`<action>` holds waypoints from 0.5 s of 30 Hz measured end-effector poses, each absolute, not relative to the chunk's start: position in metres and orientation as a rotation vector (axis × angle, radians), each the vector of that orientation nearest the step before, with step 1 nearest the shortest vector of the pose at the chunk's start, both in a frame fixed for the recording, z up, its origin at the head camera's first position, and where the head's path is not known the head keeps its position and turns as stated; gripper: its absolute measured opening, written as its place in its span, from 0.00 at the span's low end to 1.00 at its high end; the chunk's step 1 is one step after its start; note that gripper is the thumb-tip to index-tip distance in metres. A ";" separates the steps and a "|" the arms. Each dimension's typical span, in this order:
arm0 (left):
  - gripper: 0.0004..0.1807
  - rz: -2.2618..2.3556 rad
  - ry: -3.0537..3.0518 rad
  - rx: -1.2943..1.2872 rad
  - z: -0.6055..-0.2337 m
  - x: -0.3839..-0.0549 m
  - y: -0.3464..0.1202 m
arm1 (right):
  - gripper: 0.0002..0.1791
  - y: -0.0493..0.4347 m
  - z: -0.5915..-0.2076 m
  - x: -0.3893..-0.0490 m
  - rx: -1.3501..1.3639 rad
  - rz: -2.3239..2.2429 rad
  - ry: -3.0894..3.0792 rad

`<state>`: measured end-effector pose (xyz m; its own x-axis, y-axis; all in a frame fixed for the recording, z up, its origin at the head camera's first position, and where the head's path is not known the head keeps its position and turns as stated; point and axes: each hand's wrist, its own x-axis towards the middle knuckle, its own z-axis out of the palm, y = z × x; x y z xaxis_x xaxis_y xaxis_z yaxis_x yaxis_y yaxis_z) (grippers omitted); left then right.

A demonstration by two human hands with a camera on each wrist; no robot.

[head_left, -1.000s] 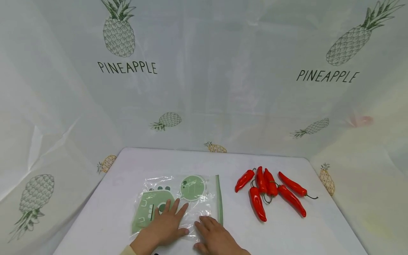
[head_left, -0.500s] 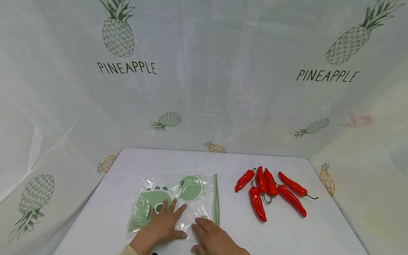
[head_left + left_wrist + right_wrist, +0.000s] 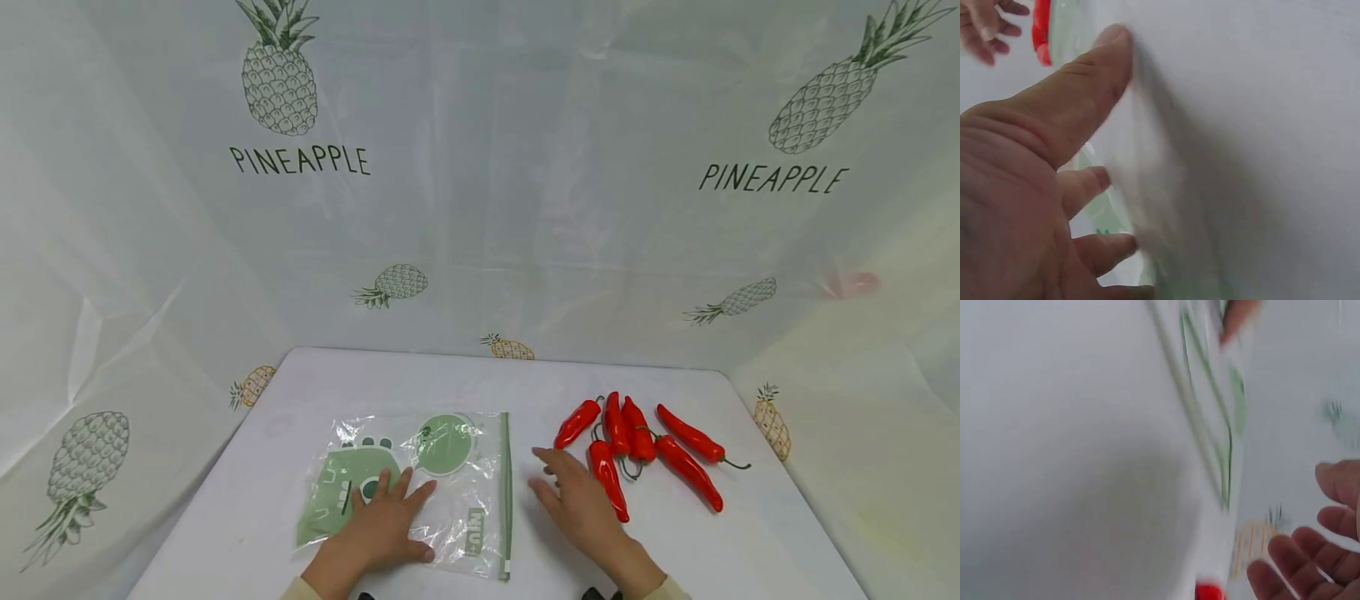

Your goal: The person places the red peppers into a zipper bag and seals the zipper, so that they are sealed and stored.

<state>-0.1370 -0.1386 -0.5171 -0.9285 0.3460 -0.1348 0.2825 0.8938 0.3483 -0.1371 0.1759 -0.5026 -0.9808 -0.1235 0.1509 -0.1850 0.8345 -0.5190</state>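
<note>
A clear zip bag (image 3: 444, 446) with green cartoon prints lies flat on the white table. My left hand (image 3: 386, 521) rests on its lower middle with fingers spread. Along the bag's right side runs a green strip (image 3: 505, 500); in the right wrist view its green edges (image 3: 1213, 381) show as two lines standing apart. Between the bag and several red chili peppers (image 3: 606, 475), my right hand (image 3: 581, 504) is over the table, fingers loosely bent and holding nothing. Its fingertips are close to the nearest peppers. The left wrist view shows the left thumb (image 3: 1085, 81) stretched out.
Several more red chili peppers (image 3: 686, 471) lie grouped on the table's (image 3: 420, 379) right part. A pale curtain (image 3: 480, 208) printed with pineapples rises behind and beside the table.
My right hand has left the bag's right edge and moved right and forward, toward the chili peppers. The bag slid slightly left under my left hand, which stays on it.
</note>
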 end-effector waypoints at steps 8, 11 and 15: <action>0.51 0.433 2.864 0.469 -0.497 -0.139 -0.130 | 0.34 0.241 -0.502 -0.161 -0.042 0.698 -2.845; 0.45 0.467 2.900 0.528 -0.493 -0.144 -0.117 | 0.36 0.255 -0.503 -0.165 -0.096 0.712 -2.870; 0.39 0.545 2.943 0.633 -0.491 -0.152 -0.095 | 0.38 0.263 -0.504 -0.170 -0.186 0.786 -2.929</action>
